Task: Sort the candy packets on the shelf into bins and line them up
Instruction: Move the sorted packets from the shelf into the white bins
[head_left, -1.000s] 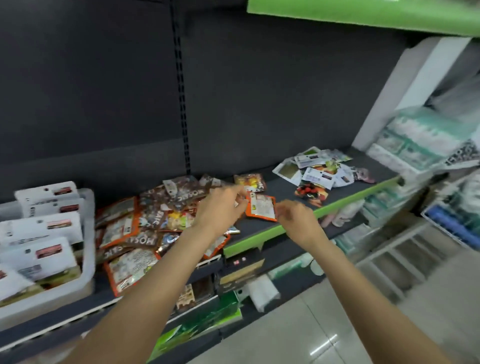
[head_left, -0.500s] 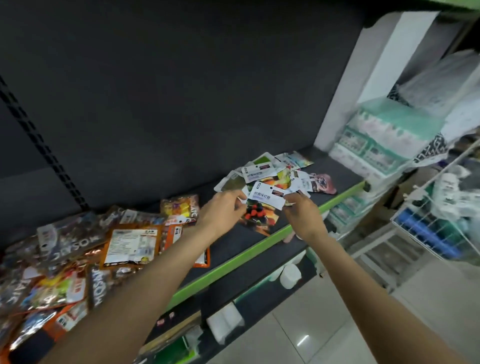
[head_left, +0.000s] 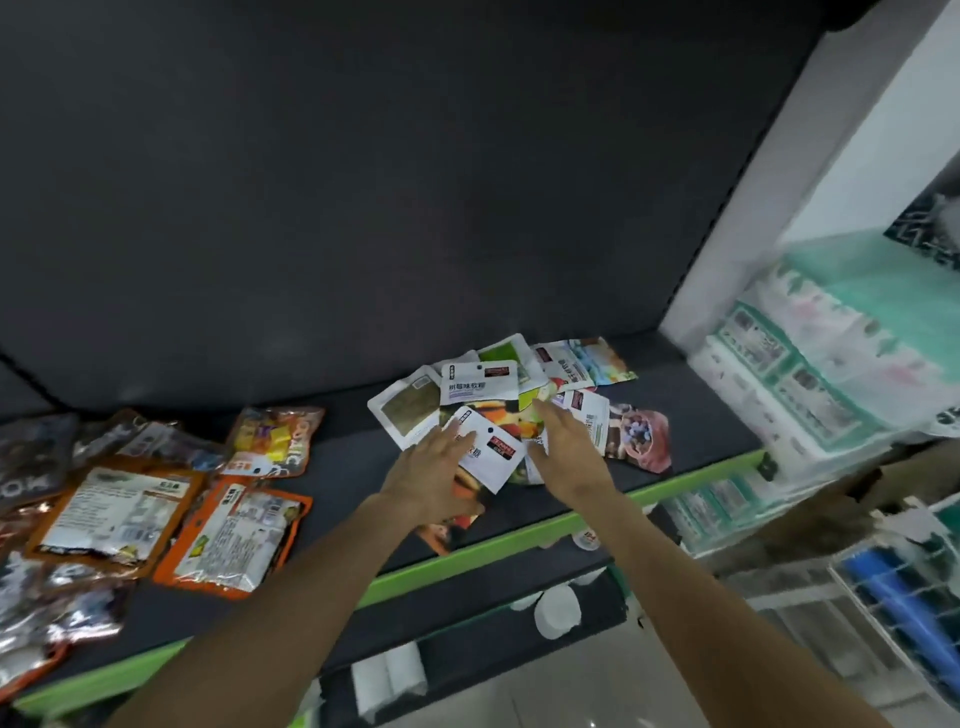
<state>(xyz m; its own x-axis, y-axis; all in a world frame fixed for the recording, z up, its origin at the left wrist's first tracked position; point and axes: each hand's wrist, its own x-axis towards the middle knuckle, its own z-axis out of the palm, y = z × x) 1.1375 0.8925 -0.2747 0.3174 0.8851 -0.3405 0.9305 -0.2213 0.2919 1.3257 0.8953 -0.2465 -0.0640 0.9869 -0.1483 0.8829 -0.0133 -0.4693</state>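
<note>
A heap of white and fruit-printed candy packets (head_left: 480, 383) lies on the dark shelf (head_left: 343, 467) near its right end. My left hand (head_left: 431, 470) lies flat on the heap's near left side, fingers straight, touching a white packet with a red label (head_left: 493, 452). My right hand (head_left: 569, 452) lies flat on the heap's right side, fingers spread. A second group of orange and brown packets (head_left: 119, 519) lies at the shelf's left. No bin is in view.
The shelf has a green front edge (head_left: 467, 558) and a dark back panel. A white upright (head_left: 810, 171) ends the shelf at right, with wrapped tissue packs (head_left: 815, 364) beyond it. A lower shelf holds white items (head_left: 556, 613). A wire basket (head_left: 909, 597) stands at lower right.
The view has swung right from the left pile and white bin to the right heap. Both hands moved right along the shelf and now lie on the white packets.
</note>
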